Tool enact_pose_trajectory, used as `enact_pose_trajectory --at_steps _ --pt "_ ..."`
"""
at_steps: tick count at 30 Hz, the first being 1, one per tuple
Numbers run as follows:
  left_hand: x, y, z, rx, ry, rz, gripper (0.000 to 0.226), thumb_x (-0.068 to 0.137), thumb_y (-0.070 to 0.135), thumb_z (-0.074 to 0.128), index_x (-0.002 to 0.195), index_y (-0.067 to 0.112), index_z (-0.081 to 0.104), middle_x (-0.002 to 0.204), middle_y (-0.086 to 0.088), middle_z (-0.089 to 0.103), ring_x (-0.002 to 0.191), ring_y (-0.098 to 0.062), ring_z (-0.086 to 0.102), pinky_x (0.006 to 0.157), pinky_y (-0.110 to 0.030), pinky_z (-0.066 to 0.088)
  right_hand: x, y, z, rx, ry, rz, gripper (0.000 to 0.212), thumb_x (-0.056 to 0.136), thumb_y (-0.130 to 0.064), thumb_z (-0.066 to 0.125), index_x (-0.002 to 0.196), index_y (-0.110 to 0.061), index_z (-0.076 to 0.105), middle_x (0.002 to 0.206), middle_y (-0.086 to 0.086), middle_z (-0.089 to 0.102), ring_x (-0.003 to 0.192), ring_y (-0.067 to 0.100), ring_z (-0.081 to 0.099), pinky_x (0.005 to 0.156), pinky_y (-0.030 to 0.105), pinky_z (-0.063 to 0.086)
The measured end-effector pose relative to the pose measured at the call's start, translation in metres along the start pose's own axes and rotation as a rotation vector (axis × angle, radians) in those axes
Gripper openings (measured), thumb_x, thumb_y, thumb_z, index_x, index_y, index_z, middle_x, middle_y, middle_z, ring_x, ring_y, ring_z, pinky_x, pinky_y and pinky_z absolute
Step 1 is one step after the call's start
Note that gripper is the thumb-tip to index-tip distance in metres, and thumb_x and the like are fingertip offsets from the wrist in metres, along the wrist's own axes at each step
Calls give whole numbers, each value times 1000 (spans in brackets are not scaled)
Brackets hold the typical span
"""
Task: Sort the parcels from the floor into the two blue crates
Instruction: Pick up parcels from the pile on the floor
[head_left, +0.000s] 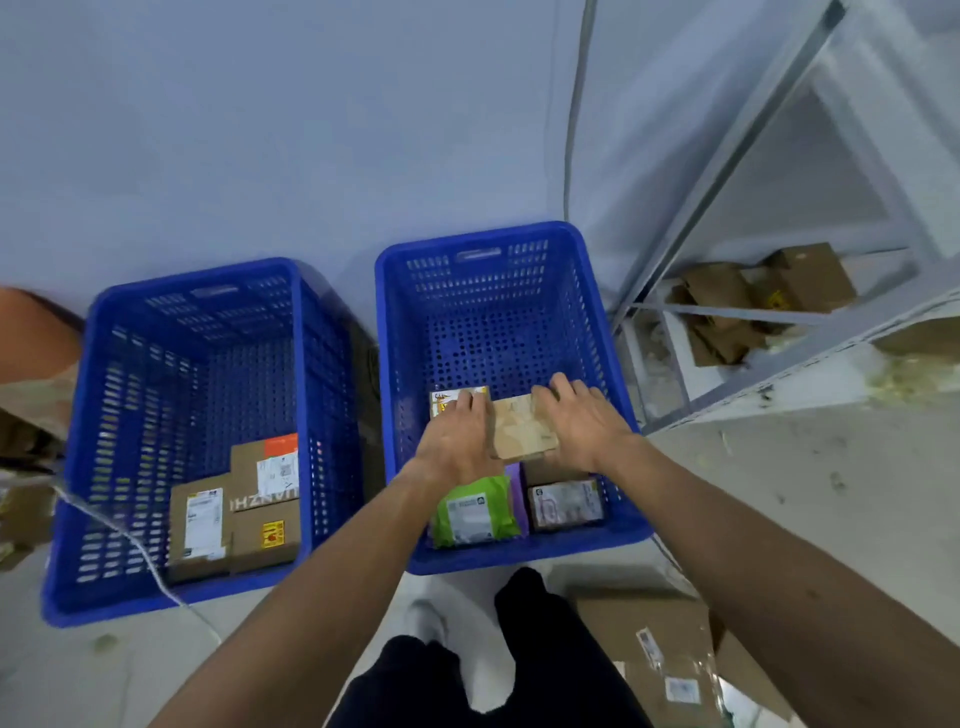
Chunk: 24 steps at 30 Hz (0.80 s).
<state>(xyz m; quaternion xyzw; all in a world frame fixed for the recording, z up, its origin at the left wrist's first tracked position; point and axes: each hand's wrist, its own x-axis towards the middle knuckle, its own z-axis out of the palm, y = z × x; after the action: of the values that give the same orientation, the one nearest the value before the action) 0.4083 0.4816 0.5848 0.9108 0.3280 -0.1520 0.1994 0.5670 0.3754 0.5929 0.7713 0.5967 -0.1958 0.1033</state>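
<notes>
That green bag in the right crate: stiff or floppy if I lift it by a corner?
Probably floppy: the green bag looks like wrinkled plastic film, so it may sag. Its smooth skin could also slip in a light grip.

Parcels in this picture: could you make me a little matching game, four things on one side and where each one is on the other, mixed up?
Things:
1. green parcel
2. plain brown box
3. box with orange corner
4. taped cardboard parcel

Places:
A. in the left crate
B. on the floor, outside the crates
C. held between the left hand and right hand
D. lying in the right crate, near side

Pairs: 1-D, 2-C, 3-A, 4-B.
</notes>
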Motion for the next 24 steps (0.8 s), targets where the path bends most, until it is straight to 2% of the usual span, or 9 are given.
enact_pose_trajectory --at_steps 7,12,15,19,22,24 --pt "95 -23 48 -43 -31 4 77 66 50 79 123 11 43 116 -6 44 105 -26 54 74 -36 48 83 40 47 14 -97 14 91 84 -37 72 153 -16 16 141 14 27 123 34 41 100 44 38" --pt "148 -31 105 -26 -112 27 90 68 50 77 136 9 35 128 -10 43 114 -30 52 87 -42 51 124 61 104 -52 -166 23 76 84 -30 70 144 -11 27 140 16 31 126 36 39 106 46 37" --pt "168 -29 146 -56 -129 30 87 67 52 79 131 10 38 127 -8 45 115 -27 53 90 -42 51 139 72 137 -97 -216 15 80 82 -27 71 145 -8 25 145 17 28 132 35 34 111 47 33" --pt "194 -30 184 -106 -103 -15 75 69 46 80 123 13 40 122 -6 46 112 -24 52 85 -37 49 167 86 172 -150 -202 27 85 78 -28 75 143 -8 25 142 14 30 130 33 35 109 46 34" --pt "218 -35 204 -160 -88 -57 80 69 41 82 130 15 38 125 -7 44 111 -26 53 85 -37 49 191 92 190 -157 -207 52 89 76 -33 78 143 -8 25 139 12 31 128 31 35 107 43 36" --pt "232 -39 215 -266 -94 -130 85 66 36 85 134 20 36 126 -7 42 105 -27 56 78 -35 49 203 96 201 -168 -204 70 94 72 -33 82 142 -8 25 137 12 32 126 31 35 105 42 38"
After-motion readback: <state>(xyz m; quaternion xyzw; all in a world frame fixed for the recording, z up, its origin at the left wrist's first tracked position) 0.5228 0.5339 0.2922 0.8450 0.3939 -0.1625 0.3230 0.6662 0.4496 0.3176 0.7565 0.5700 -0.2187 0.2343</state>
